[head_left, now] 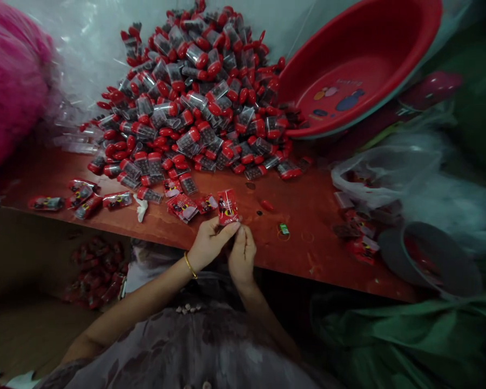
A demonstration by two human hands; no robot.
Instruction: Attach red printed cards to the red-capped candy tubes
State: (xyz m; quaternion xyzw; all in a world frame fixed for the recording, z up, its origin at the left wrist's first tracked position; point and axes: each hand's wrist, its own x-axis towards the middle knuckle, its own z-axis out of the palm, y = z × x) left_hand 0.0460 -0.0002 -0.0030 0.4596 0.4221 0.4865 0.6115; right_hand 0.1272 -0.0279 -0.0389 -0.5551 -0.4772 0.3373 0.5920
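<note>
A small red printed plastic packet (228, 207) is pinched at its lower edge between the left hand (209, 243) and the right hand (242, 254), fingertips pressed together, just above the near edge of the red-brown wooden table (308, 227). More red packets (182, 207) lie just beside it; a large heap of clear red-capped vials (194, 97) sits behind, a red plastic basin (356, 65) tilted to the right. Risk: the grip is at the table edge, so a slipped pinch could drop the packet into the lap. A sleeve brushing nearby packets could push them off.
</note>
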